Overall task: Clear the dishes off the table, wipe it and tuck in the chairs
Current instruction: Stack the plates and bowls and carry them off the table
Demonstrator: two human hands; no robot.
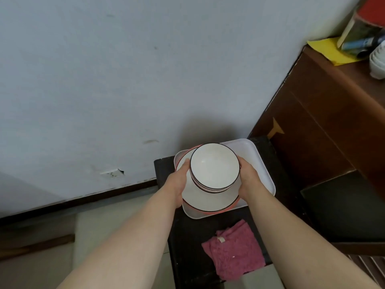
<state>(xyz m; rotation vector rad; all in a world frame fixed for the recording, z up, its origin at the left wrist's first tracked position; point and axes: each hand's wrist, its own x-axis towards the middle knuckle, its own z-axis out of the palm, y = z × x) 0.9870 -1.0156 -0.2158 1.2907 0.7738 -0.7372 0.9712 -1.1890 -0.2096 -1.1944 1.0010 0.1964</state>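
Head view: both my hands are on the dish stack at lower centre of the frame. My left hand [178, 180] presses the left side of the stacked bowls [214, 166], fingers lying over the plate rim; my right hand [249, 177] presses the right side, fingers curled around the bowls. Both are closed on the stack, gripping it between them. The bowls are white with dark rims, nested several deep, and sit on a white plate [208, 200] with a dark rim; an orange-red rim shows just beneath it, so at least one more plate lies below. The whole stack sits over a white rectangular tray [258, 163]; whether it rests on the tray or hangs just above, I cannot tell. The tray is on a small dark worktop [187, 236] against the pale wall [125, 80]. A crumpled pink cloth [234, 251] lies on the same worktop, below the tray in the frame, apart from it. At the right edge stands a brown wooden cabinet [325, 113]; on its top, upper right corner, a yellow cloth [327, 51], a dark bottle [362, 43] lying on its side and some white dishes [378, 63].
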